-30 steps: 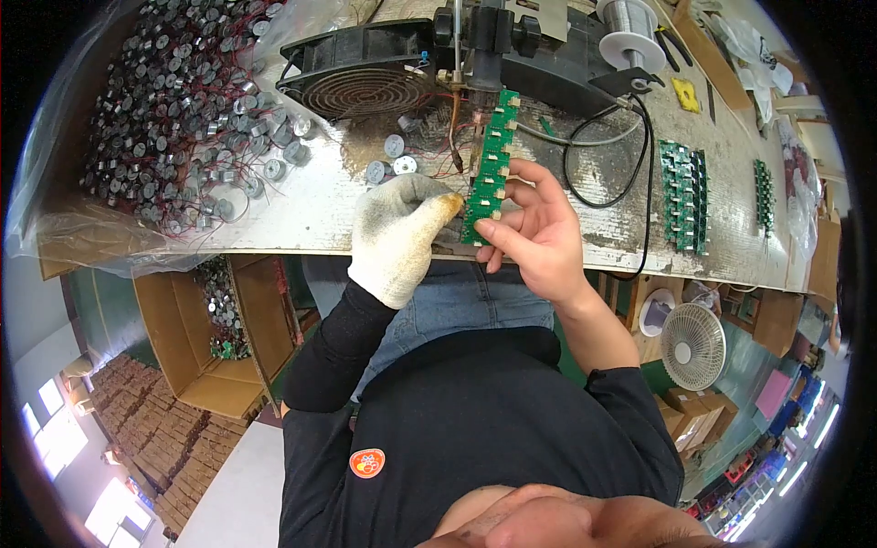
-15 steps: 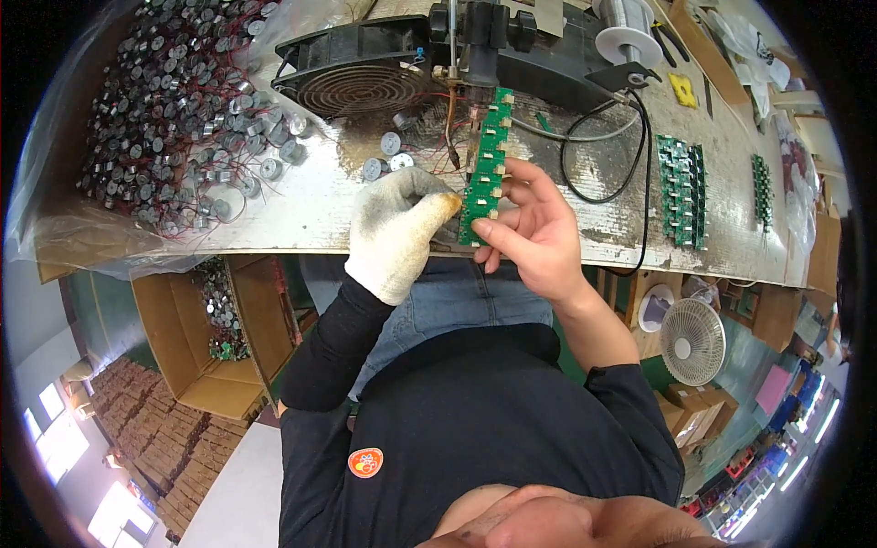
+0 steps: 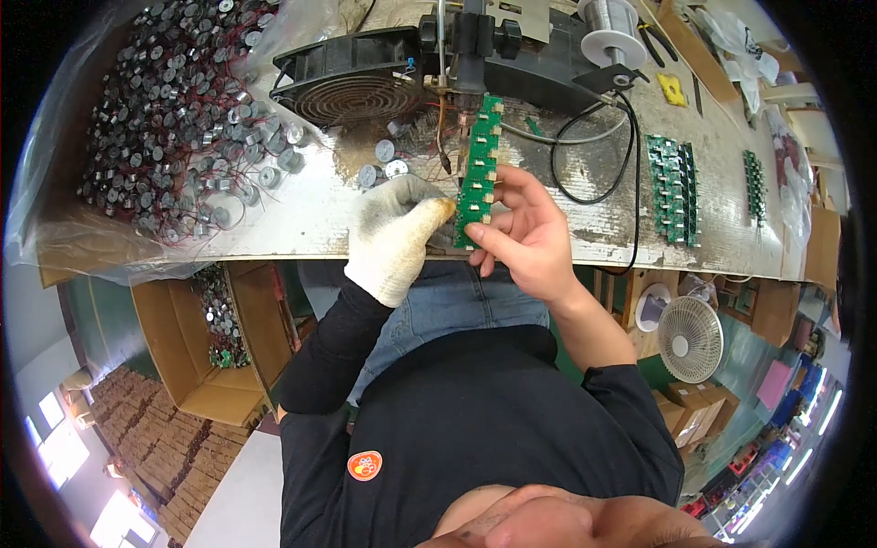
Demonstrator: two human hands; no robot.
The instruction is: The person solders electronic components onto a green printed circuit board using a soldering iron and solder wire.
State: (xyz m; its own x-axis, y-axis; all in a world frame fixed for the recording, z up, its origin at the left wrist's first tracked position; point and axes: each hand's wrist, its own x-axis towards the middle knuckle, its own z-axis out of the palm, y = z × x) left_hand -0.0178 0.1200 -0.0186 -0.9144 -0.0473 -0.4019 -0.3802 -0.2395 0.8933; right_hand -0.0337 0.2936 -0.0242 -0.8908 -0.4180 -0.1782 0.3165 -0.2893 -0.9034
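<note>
A long green circuit board strip [image 3: 481,155] with a row of small pale connectors stands lengthwise away from me at the table's front edge. My right hand [image 3: 528,233], bare, grips its near end, thumb on top and fingers behind. My left hand [image 3: 388,228] wears a whitish glove stained at the fingertips. Its thumb and forefinger are pinched together against the strip's left edge; whatever is between them is hidden. Just beyond the glove lie a few small round metal motors [image 3: 385,150]. A thin soldering tip [image 3: 447,164] points down beside the strip's left side.
A big heap of wired motors [image 3: 183,119] covers the table's left. Behind the strip stand a black fan [image 3: 361,91] and a solder wire spool [image 3: 610,46]. A black cable [image 3: 637,183] loops at right, near more green boards [image 3: 671,192]. Below left is an open carton [image 3: 192,365].
The whole view has shifted slightly. Both hands keep nearly the same pose at the strip, with no clear change of grip.
</note>
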